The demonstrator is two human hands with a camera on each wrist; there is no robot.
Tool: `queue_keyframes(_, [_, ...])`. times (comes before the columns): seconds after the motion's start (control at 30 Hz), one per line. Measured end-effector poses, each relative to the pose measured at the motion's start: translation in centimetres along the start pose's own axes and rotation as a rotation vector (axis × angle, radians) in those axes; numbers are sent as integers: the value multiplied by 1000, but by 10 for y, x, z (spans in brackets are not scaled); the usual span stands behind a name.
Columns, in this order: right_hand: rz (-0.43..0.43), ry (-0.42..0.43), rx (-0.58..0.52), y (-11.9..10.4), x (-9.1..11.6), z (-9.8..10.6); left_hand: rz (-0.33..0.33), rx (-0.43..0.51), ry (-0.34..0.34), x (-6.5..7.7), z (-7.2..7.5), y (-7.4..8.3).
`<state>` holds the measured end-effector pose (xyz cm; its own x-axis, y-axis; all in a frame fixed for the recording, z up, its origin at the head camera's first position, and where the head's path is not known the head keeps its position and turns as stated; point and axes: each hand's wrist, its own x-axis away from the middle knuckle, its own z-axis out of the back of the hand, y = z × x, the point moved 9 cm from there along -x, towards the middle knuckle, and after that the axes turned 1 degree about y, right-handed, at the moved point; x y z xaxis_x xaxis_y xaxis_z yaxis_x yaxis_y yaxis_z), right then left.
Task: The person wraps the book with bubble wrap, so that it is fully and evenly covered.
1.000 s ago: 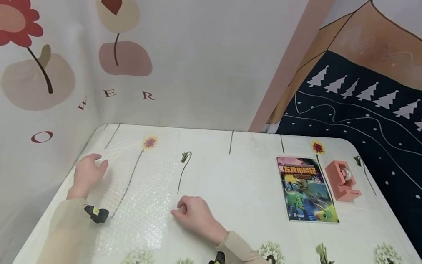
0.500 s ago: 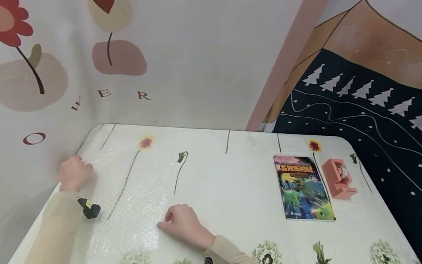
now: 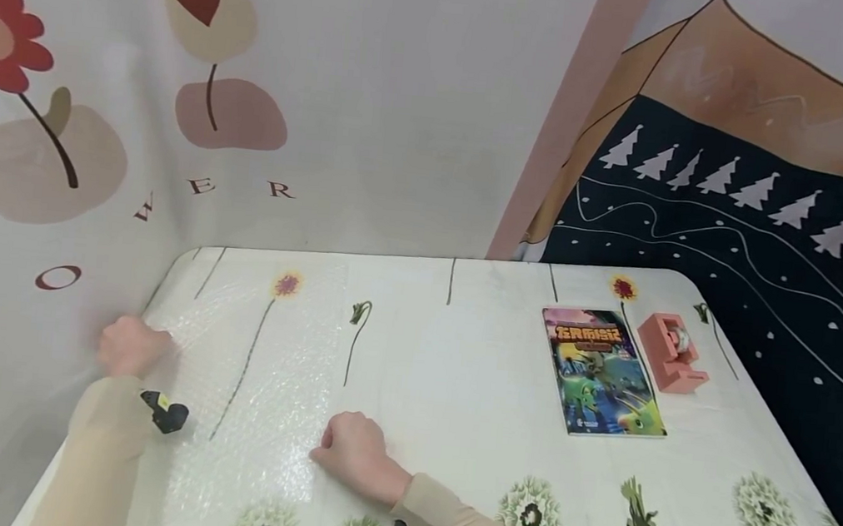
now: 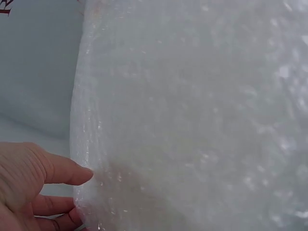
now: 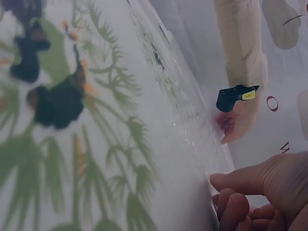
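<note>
A clear sheet of bubble wrap (image 3: 280,418) lies flat over the left part of the table, its bumps catching the light. At its left edge is my left hand (image 3: 131,346); in the left wrist view the thumb (image 4: 72,172) lies on top of the bubble wrap (image 4: 192,96) with the other fingers under the edge. My right hand (image 3: 359,458) pinches the right edge near the front, thumb (image 5: 240,179) against curled fingers in the right wrist view.
To the right lie a colourful comic-style book (image 3: 603,375) and a pink tape dispenser (image 3: 671,352) with a roll in it. The flower-print tablecloth (image 3: 471,384) covers the table. Printed curtains (image 3: 405,111) hang right behind and along the left side.
My left hand has moved left from above the bubble wrap to its left edge, and its fingers have closed there. My right hand has shifted slightly left and nearer. The head view has turned a little.
</note>
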<state>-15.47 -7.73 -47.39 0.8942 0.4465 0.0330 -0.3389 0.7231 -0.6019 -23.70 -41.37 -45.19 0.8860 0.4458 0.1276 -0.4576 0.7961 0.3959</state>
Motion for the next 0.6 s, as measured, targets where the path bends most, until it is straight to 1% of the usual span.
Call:
queue_keyframes(0.13, [-3,-11,-19,-2,0,-1,13,41,-3,0,2,0])
queue_keyframes(0.2, [6,-11,-46,-2,0,0,13,69,-8,1,4,1])
queue_keyframes(0.27, [19,-6,-82,-1,1,3,9,109,-18,4,6,2])
queue_keyframes(0.37, [35,2,-167,5,1,10,-4,160,-55,6,8,6])
queue_keyframes(0.47, [34,4,-258,13,2,17,5,252,-131,8,5,9])
queue_keyframes(0.6, [41,25,-336,23,5,33,18,382,-266,12,0,12])
